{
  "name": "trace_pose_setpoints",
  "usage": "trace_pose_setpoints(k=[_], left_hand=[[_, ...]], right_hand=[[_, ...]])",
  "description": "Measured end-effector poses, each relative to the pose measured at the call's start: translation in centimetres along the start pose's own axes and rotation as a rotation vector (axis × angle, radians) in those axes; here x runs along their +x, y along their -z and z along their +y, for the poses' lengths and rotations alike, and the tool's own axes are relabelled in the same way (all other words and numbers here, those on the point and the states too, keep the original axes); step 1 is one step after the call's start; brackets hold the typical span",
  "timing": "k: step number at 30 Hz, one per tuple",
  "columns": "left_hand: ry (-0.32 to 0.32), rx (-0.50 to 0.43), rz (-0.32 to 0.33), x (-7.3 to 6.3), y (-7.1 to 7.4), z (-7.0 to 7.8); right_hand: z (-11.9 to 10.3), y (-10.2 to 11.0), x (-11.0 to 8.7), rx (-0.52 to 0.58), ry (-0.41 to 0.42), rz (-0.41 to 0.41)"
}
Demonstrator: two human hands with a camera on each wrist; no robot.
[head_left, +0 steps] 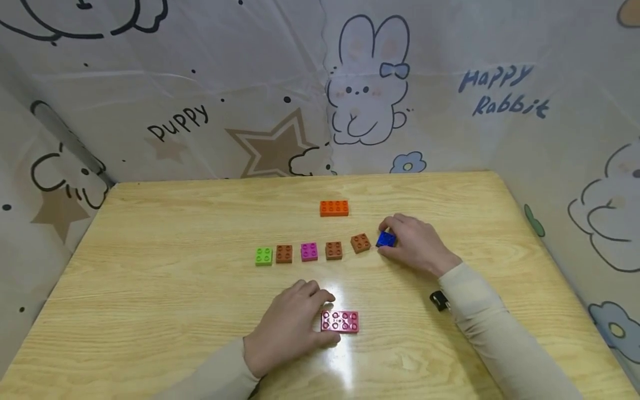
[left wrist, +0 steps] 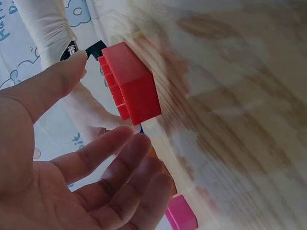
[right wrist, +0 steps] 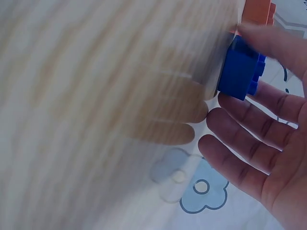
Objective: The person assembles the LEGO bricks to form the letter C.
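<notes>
A person in cream long sleeves (head_left: 480,305) works with both hands over a wood-grain tabletop (head_left: 175,311). The right hand (head_left: 415,241) pinches a small blue plastic brick (head_left: 385,239) between thumb and fingers at the right end of a loose row; whether the brick is lifted cannot be told. The left hand (head_left: 292,319), its thumb and fingers spread wide and holding nothing, curves around the left end of a red plastic eight-stud brick (head_left: 340,321), which rests on the tabletop nearer the person.

The row runs, from the left, through a lime-green four-stud brick (head_left: 264,256), a brown four-stud brick (head_left: 284,254), a magenta four-stud brick (head_left: 309,251), a second brown brick (head_left: 333,250) and a third brown brick (head_left: 360,243), set at an angle just beside the blue one. Behind the row lies an orange eight-stud brick (head_left: 334,208). A small black object (head_left: 439,300) shows beside the right sleeve.

On the pale printed backdrop (head_left: 440,33), "Puppy" (head_left: 178,123) reads at left, near a brown star (head_left: 280,145); "Happy Rabbit" (head_left: 505,91) reads in blue, right of a cartoon rabbit (head_left: 367,100) with a blue bow.
</notes>
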State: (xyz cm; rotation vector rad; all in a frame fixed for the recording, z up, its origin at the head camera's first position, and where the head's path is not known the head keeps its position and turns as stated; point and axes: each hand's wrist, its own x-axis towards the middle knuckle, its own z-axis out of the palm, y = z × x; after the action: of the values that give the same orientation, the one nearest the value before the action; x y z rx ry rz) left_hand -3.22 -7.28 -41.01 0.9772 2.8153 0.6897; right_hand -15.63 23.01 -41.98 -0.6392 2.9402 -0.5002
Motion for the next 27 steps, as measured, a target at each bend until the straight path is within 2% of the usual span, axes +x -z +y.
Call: trace_pose_setpoints(k=[7,12,18,27], left_hand=[[0.009,-0.019,0.001,0.3,-0.5,-0.1],[0.006,-0.026,0.001,0.3,-0.7,-0.1],[0.019,-0.018,0.001,0.6,-0.9,0.1],[0.048,-0.023,-0.011,0.7,-1.0,0.2]], right_hand=[[-0.1,0.2,0.1,-0.004,-0.02,0.0],[-0.1,0.2,-0.1,0.006,-0.014,0.029],[-0.5,0.3,-0.8,0.009,0.021,0.077],[-2.0,0.6,-2.1,-0.011,0.09,0.105]])
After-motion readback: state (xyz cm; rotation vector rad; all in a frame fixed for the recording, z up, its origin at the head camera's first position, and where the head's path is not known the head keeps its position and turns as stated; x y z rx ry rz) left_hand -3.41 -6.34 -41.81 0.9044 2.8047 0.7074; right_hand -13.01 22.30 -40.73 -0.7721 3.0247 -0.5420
